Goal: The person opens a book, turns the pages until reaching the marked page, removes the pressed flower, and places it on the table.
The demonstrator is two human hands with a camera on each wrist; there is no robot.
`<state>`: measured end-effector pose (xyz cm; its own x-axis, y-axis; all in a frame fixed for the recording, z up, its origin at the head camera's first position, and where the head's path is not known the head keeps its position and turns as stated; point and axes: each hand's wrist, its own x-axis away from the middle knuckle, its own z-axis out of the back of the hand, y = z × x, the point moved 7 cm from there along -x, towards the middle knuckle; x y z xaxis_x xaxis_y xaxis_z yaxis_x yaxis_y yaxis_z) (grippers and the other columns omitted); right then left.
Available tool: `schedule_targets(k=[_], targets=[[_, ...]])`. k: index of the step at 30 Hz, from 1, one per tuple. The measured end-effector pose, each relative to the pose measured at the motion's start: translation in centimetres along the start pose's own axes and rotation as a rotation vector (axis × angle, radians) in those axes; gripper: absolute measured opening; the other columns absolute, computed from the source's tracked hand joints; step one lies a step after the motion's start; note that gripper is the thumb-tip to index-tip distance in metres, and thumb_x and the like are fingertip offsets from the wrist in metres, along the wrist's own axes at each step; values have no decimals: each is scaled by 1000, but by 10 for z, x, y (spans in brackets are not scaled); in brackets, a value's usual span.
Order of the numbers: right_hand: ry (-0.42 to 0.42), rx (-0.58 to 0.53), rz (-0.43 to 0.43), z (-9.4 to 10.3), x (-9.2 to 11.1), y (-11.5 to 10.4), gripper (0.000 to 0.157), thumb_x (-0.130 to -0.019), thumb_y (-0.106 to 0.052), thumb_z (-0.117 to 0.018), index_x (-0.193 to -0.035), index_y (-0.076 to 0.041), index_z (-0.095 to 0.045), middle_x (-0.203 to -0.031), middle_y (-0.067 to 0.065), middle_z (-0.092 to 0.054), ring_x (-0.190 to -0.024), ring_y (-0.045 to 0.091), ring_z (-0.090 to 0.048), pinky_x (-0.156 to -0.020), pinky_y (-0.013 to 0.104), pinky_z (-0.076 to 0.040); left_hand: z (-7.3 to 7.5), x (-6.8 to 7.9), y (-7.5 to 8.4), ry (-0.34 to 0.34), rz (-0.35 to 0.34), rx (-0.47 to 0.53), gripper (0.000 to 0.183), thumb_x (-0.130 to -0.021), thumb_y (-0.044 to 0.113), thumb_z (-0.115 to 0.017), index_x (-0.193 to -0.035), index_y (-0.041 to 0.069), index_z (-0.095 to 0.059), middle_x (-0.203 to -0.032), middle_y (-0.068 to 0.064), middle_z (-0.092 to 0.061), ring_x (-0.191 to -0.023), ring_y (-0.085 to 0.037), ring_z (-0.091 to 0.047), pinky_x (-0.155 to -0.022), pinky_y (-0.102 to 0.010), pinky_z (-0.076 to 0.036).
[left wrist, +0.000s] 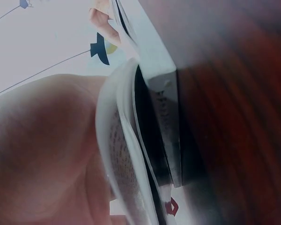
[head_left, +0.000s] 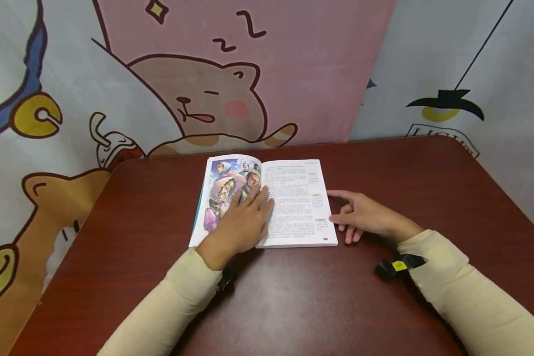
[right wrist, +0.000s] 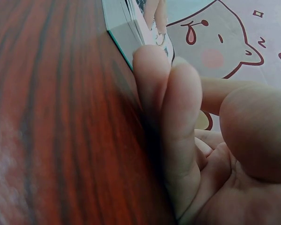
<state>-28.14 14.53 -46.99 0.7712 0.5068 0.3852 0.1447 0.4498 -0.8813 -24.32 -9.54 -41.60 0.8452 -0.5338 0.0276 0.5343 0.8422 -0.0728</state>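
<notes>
An open book (head_left: 289, 178) lies on the table, with a colour picture of several figures on its left page and printed text on its right page. My left hand (head_left: 244, 221) rests across the inner fold, fingers spread over both pages. In the left wrist view the book's lower edge (left wrist: 161, 79) shows close by, its pages bowed upward beside the hand (left wrist: 42, 140). At the right page's outer edge, my right hand (head_left: 367, 215) touches with thumb and index finger. The right wrist view shows its other fingers (right wrist: 180, 108) loosely bent near the tabletop, beside the book's corner (right wrist: 124, 35).
The dark red wooden table (head_left: 293, 301) extends around the book on all sides. Behind it hangs a cartoon-printed cloth (head_left: 320, 69). A black wrist camera (head_left: 386, 270) is strapped at the right sleeve (head_left: 463, 282).
</notes>
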Motion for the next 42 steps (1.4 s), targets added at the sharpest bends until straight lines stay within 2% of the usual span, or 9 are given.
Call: schedule_targets(k=[9, 16, 23, 29, 33, 42], targets=[[0, -1, 8, 0, -1, 0, 85, -93, -20, -71, -160, -14, -18, -77, 14, -62, -54, 26, -69, -49, 41, -57, -5, -2, 0, -36, -13, 24, 52, -103, 26, -48, -152, 11, -42, -157, -11, -42, -148, -30, -36, -117, -57, -31], [1, 8, 8, 1, -2, 0, 84, -94, -21, -71, -159, -14, -19, -77, 14, -62, -54, 27, -69, -49, 41, -57, -5, -2, 5, -42, -37, 99, 55, -101, 28, -50, -154, 20, -41, -159, -8, -41, -147, -36, -37, -113, -63, -33], [-1, 9, 13, 1, -2, -1, 83, -94, -21, -70, -159, -14, -18, -77, 13, -62, -54, 27, -69, -49, 41, -57, -2, -2, 12, -93, -58, 146, 62, -98, 46, -55, -154, 25, -40, -161, -7, -37, -146, -34, -39, -113, -66, -30], [-5, 1, 12, 1, -2, -1, 83, -95, -21, -70, -159, -14, -18, -77, 13, -62, -54, 26, -69, -49, 41, -57, -3, -1, 13, -105, -64, 155, 80, -87, 68, -60, -154, 28, -41, -162, -9, -35, -146, -37, -37, -113, -67, -28], [-6, -3, 9, 1, -2, -1, 83, -94, -21, -70, -159, -15, -19, -77, 14, -62, -54, 26, -69, -49, 40, -57, -3, 0, 13, -101, -79, 168, 80, -84, 71, -63, -152, 33, -43, -161, -9, -36, -146, -39, -37, -114, -68, -27], [-5, -10, 5, 1, -1, 0, 84, -94, -20, -70, -160, -15, -18, -76, 13, -61, -54, 26, -69, -49, 40, -57, -1, -1, 16, -82, -98, 152, 71, -87, 68, -61, -149, 36, -47, -160, -6, -39, -145, -37, -40, -112, -68, -29]])
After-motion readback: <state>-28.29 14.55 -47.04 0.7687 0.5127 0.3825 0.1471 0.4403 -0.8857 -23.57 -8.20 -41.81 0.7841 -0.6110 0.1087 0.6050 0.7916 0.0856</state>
